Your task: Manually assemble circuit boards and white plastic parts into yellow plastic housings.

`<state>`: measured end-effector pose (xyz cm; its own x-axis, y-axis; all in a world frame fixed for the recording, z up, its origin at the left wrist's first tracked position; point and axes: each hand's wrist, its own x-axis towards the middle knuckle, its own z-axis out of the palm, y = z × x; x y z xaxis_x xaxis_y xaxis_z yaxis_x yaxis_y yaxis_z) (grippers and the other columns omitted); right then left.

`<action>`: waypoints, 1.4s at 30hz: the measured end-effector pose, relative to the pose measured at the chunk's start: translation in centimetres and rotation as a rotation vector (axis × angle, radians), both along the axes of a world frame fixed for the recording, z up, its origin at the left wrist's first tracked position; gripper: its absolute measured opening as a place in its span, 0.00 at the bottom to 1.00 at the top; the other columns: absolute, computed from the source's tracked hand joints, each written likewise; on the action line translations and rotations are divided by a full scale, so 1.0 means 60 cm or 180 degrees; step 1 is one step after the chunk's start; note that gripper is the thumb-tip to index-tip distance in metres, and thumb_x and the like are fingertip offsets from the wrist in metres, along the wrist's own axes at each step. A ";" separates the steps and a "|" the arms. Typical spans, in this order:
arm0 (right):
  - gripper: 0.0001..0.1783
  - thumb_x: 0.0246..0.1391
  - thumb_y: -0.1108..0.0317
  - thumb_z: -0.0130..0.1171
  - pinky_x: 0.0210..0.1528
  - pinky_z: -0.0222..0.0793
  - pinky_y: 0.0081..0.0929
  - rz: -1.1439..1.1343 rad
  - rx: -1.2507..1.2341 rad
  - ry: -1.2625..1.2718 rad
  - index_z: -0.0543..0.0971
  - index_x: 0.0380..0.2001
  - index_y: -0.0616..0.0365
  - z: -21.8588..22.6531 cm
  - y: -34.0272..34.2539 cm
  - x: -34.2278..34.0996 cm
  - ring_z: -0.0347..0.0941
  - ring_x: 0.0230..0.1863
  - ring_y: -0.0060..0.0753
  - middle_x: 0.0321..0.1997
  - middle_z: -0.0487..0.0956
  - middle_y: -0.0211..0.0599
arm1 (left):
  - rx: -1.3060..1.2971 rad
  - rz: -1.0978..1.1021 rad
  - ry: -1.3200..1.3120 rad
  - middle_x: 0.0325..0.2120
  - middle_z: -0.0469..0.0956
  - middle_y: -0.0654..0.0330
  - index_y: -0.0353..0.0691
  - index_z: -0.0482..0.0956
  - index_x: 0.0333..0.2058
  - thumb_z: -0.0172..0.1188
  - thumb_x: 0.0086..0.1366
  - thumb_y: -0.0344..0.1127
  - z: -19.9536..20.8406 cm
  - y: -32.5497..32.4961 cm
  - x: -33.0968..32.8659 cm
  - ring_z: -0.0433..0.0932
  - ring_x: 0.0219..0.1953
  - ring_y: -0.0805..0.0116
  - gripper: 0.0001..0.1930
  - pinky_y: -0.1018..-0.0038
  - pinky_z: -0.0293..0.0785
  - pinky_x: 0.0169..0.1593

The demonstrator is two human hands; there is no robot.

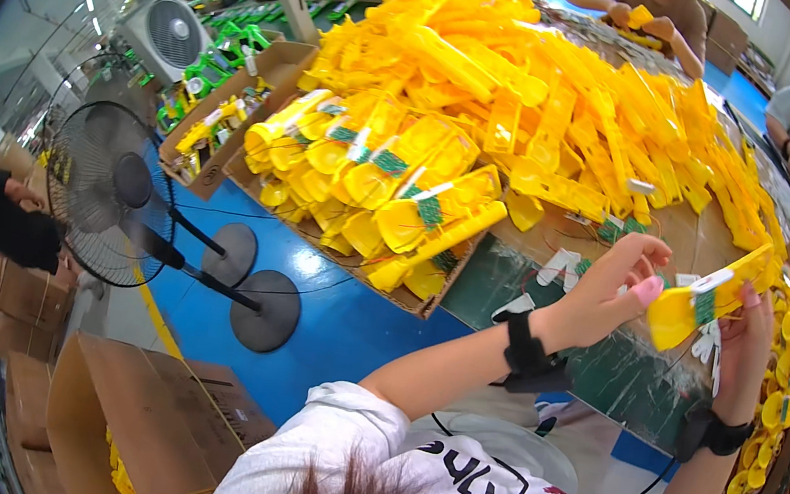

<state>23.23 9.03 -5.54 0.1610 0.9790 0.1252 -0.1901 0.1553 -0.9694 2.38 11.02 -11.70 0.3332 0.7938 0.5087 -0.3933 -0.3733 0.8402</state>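
A yellow plastic housing (675, 321) with a green circuit board and a white piece on it is held tilted above the table's right part. My right hand (748, 342) is closed on its right side, fingers partly behind it. Beside its left end is my left hand (612, 286), fingers curved and apart, the thumb tip at or very near the housing's edge. I cannot tell whether the thumb touches. Under and beside the hands lie small white pieces (559, 268), green circuit boards (619, 230) with thin wires, and a white glove-like item (707, 343).
A big heap of yellow housings (508, 91) covers the far table. A cardboard box (427, 304) of housings with boards stands left of my hands. More yellow parts (776, 412) line the right. Fans (117, 178) and an open carton (159, 416) stand at left. Co-workers sit opposite.
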 end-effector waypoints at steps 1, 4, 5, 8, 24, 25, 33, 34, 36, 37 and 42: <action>0.15 0.54 0.64 0.50 0.28 0.67 0.11 0.0065 0.0028 0.0025 0.67 0.44 0.57 0.000 0.003 -0.017 0.72 0.31 0.15 0.35 0.74 0.28 | 0.0089 0.0126 0.0102 0.39 0.65 0.61 0.38 0.61 0.47 0.45 0.60 0.35 0.005 -0.009 -0.015 0.65 0.39 0.78 0.17 0.80 0.64 0.42; 0.18 0.55 0.62 0.50 0.26 0.66 0.10 0.0358 -0.0005 -0.0220 0.65 0.46 0.57 -0.009 0.001 -0.049 0.72 0.30 0.16 0.35 0.74 0.29 | 0.0128 0.0152 0.0417 0.41 0.65 0.59 0.37 0.59 0.50 0.48 0.60 0.40 0.023 -0.038 -0.047 0.65 0.40 0.74 0.22 0.78 0.63 0.43; 0.19 0.54 0.61 0.50 0.26 0.66 0.10 0.0198 0.0143 -0.0455 0.64 0.47 0.58 -0.013 -0.005 -0.053 0.71 0.30 0.15 0.35 0.73 0.29 | 0.0090 -0.0212 0.0571 0.40 0.66 0.58 0.36 0.58 0.51 0.49 0.60 0.41 0.029 -0.046 -0.050 0.66 0.40 0.72 0.23 0.77 0.64 0.44; 0.22 0.54 0.59 0.50 0.26 0.65 0.11 0.0064 0.0266 -0.0645 0.62 0.49 0.58 -0.014 -0.027 -0.068 0.71 0.30 0.15 0.36 0.72 0.29 | -0.0182 -0.0778 0.1242 0.36 0.69 0.54 0.34 0.56 0.52 0.50 0.60 0.40 0.049 -0.063 -0.054 0.69 0.39 0.67 0.25 0.76 0.64 0.44; 0.24 0.54 0.59 0.50 0.42 0.66 0.20 -0.1131 0.0078 -0.0335 0.60 0.50 0.61 0.013 -0.212 0.093 0.69 0.42 0.22 0.43 0.71 0.32 | 0.0701 -0.2486 0.1492 0.39 0.69 0.56 0.37 0.55 0.55 0.53 0.59 0.37 0.056 -0.053 0.120 0.69 0.35 0.75 0.28 0.80 0.68 0.36; 0.24 0.54 0.59 0.49 0.44 0.66 0.22 -0.1254 0.0119 -0.0263 0.61 0.50 0.61 0.026 -0.214 0.110 0.69 0.43 0.23 0.44 0.70 0.33 | 0.0532 -0.2586 0.1237 0.38 0.69 0.58 0.37 0.56 0.55 0.52 0.59 0.36 0.047 -0.043 0.125 0.69 0.35 0.76 0.26 0.80 0.68 0.36; 0.17 0.53 0.58 0.52 0.44 0.66 0.20 -0.2154 -0.0022 -0.0398 0.70 0.41 0.58 0.135 -0.208 0.367 0.71 0.40 0.22 0.38 0.75 0.30 | -0.1683 -0.2311 0.0191 0.36 0.71 0.64 0.39 0.65 0.48 0.47 0.62 0.35 -0.080 0.068 0.188 0.69 0.34 0.79 0.16 0.81 0.67 0.37; 0.16 0.52 0.58 0.53 0.43 0.67 0.19 -0.2134 -0.0221 -0.0477 0.70 0.40 0.58 0.139 -0.189 0.379 0.72 0.38 0.22 0.36 0.75 0.30 | -0.1705 -0.2300 0.0187 0.36 0.71 0.64 0.39 0.65 0.48 0.47 0.62 0.35 -0.094 0.075 0.189 0.69 0.34 0.79 0.16 0.81 0.67 0.37; 0.16 0.52 0.58 0.53 0.42 0.67 0.18 -0.2074 -0.0442 -0.0553 0.71 0.38 0.58 0.137 -0.150 0.396 0.72 0.36 0.22 0.35 0.76 0.31 | -0.2177 -0.2201 -0.0236 0.35 0.71 0.65 0.40 0.67 0.46 0.48 0.62 0.36 -0.110 0.083 0.187 0.68 0.33 0.80 0.15 0.82 0.68 0.36; 0.16 0.51 0.59 0.53 0.40 0.68 0.17 -0.2159 -0.0627 -0.0691 0.71 0.38 0.58 0.128 -0.128 0.403 0.73 0.35 0.22 0.35 0.76 0.32 | -0.2160 -0.2179 -0.0180 0.35 0.70 0.65 0.40 0.67 0.46 0.49 0.61 0.35 -0.110 0.081 0.189 0.68 0.32 0.80 0.15 0.82 0.67 0.36; 0.26 0.53 0.54 0.50 0.28 0.69 0.16 -0.2526 -0.2202 -0.2811 0.68 0.45 0.68 0.070 -0.031 0.430 0.74 0.29 0.22 0.29 0.76 0.39 | -0.2016 -0.2206 0.0096 0.34 0.71 0.65 0.41 0.66 0.46 0.49 0.61 0.35 -0.109 0.074 0.193 0.68 0.33 0.80 0.14 0.82 0.66 0.36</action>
<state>49.02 7.16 -1.36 0.8240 0.5665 0.0062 0.4366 -0.6280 -0.6442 13.98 15.43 -18.22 0.8413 0.5396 0.0334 -0.3316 0.4662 0.8202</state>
